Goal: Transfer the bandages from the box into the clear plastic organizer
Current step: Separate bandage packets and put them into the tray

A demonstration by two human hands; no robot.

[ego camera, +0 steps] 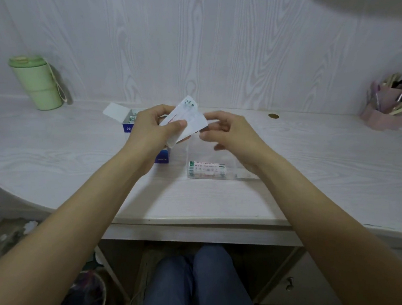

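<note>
A small stack of bandage packets is pinched in the left hand, thumb laid across the front and fingers curled behind, and is held up above the worktop, between the box and the organizer. It is probably raised and tilted so that the packets can be squared or separated before being laid down. How many packets are in the stack cannot be told; at least two overlapping white sheets are seen.

The right hand is held just right of the stack with the fingers loosely curled, and nothing is gripped in it. Whether a fingertip touches the packets' edge cannot be told. It seems to be placed there to receive or steady the stack.

One bandage box, blue and white, is stood on the far side, partly hidden behind the left hand, with its flap folded back to the left so that the contents can be reached; more packets appear to be inside, uncounted.

One clear plastic organizer is laid near, below the right hand and partly covered by the right wrist. Packets are already lying in its near compartment; their number cannot be read through the plastic. The task is judged partly done.

Elsewhere, one green lidded cup is stood at the far left against the wall, and one pink pen holder full of pens is set at the far right.
</note>
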